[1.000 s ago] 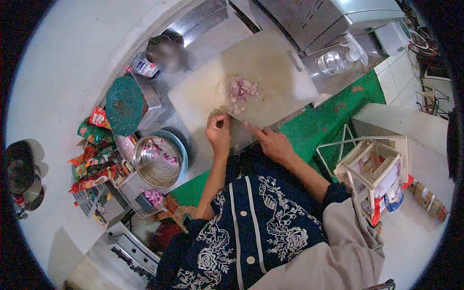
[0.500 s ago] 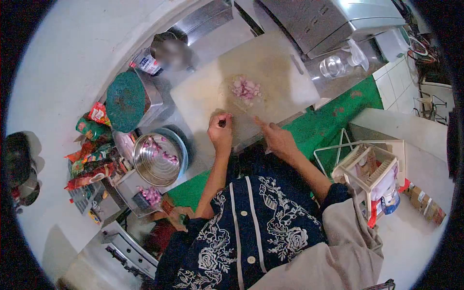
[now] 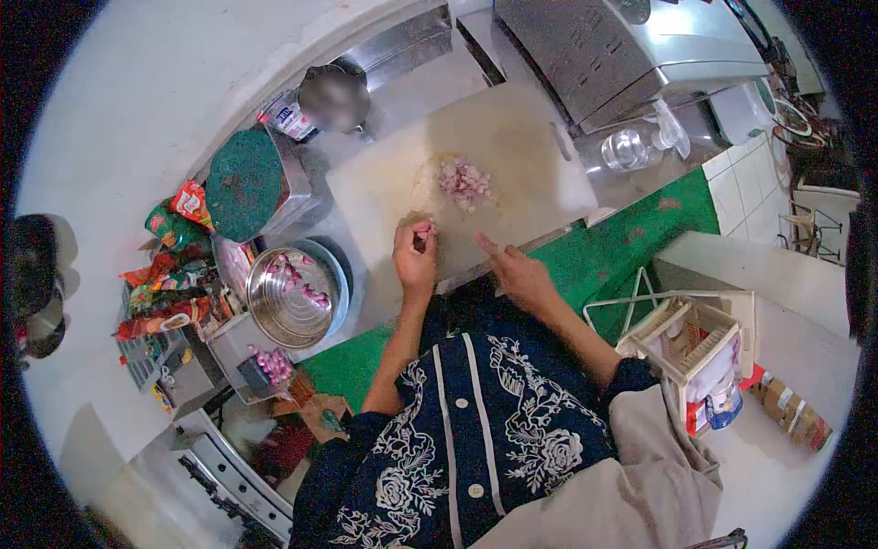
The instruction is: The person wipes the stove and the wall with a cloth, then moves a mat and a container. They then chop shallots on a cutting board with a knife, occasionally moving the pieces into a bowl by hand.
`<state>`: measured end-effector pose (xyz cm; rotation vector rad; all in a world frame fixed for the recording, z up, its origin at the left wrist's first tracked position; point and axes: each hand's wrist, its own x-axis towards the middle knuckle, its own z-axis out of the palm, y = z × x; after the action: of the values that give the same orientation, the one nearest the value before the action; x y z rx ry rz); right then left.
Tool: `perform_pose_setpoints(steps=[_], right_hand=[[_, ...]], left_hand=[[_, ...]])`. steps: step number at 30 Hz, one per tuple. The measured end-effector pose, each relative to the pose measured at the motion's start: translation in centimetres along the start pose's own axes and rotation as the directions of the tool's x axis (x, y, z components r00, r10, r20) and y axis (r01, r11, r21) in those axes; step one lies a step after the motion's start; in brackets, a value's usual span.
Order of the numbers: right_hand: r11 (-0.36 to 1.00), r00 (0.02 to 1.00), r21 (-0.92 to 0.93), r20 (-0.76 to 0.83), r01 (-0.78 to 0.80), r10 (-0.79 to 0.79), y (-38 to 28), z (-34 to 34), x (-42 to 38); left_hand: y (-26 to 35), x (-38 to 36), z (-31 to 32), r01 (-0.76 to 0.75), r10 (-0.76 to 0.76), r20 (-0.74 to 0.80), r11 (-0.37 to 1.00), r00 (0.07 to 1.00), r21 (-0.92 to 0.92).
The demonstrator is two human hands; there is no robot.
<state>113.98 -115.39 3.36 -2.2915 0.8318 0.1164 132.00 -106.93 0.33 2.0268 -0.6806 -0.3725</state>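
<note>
Since half a second ago, both hands have drawn back slightly from the chopped shallots (image 3: 465,180) on the cutting board (image 3: 384,188). Left hand (image 3: 416,256) has its grip clenched on a small shallot piece (image 3: 424,230); right hand (image 3: 518,272) seems to hold a knife, though its grip is unclear. Steel bowl (image 3: 288,297) sits on the counter (image 3: 402,87).

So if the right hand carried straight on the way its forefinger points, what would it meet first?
Probably the pile of chopped shallots on the cutting board; the right hand points up-left toward it, though height is unclear.
</note>
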Motion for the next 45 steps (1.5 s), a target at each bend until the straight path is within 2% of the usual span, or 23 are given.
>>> perform_pose_setpoints(steps=[4, 7, 13, 16, 19, 22, 25, 28, 31, 34, 37, 45], right_hand=[[1.000, 0.998, -0.003, 0.059, 0.017, -0.017, 0.5, -0.5, -0.6], [0.992, 0.998, 0.116, 0.016, 0.053, -0.055, 1.3, -0.5, -0.9], [0.997, 0.993, 0.056, 0.095, 0.059, -0.064, 2.6, -1.5, -0.4], [0.994, 0.989, 0.075, 0.123, 0.079, -0.088, 2.9, -1.8, -0.3], [0.990, 0.989, 0.076, 0.070, 0.122, -0.128, 3.3, -1.0, -0.6], [0.980, 0.983, 0.111, 0.058, 0.167, -0.174, 3.1, -1.8, -0.8], [0.969, 0.972, 0.081, 0.002, 0.233, -0.234, 3.6, -1.1, -0.8], [0.982, 0.977, 0.072, 0.114, 0.174, -0.181, 3.5, -0.8, -0.9], [0.980, 0.977, 0.080, 0.096, 0.183, -0.191, 3.1, -0.7, -1.2], [0.987, 0.978, 0.081, 0.145, 0.140, -0.151, 2.6, -1.2, -1.4], [0.992, 0.979, 0.053, 0.166, 0.115, -0.122, 2.1, -1.5, -1.8], [0.994, 0.970, -0.014, 0.222, 0.107, -0.101, 1.3, -1.1, -2.0]], left_hand=[[0.1, -0.6, 0.6, -0.096, 0.096, -0.032, 0.995, 0.995, 0.001], [0.2, -1.2, 0.9, -0.157, 0.159, -0.036, 0.986, 0.987, 0.059], [0.5, -2.2, 1.4, -0.170, 0.170, -0.073, 0.985, 0.983, -0.005], [1.2, -2.4, 1.9, -0.127, 0.131, -0.141, 0.991, 0.981, 0.034], [1.6, -2.2, 2.4, -0.010, 0.020, -0.180, 0.998, 0.983, 0.055], [2.0, -2.0, 2.6, 0.034, -0.009, -0.182, 0.990, 0.983, 0.134], [2.4, -2.4, 2.6, 0.084, -0.063, -0.170, 0.990, 0.983, 0.115], [1.4, -2.5, 2.8, -0.052, 0.065, -0.196, 0.996, 0.978, 0.072], [1.5, -2.7, 3.0, -0.041, 0.054, -0.238, 0.997, 0.970, 0.062], [2.0, -2.7, 2.9, 0.035, -0.030, -0.202, 0.999, 0.979, 0.021], [2.7, -2.7, 3.0, -0.029, 0.029, -0.255, 1.000, 0.967, 0.004], [1.6, -2.8, 3.2, -0.025, 0.032, -0.243, 0.999, 0.970, 0.030]])
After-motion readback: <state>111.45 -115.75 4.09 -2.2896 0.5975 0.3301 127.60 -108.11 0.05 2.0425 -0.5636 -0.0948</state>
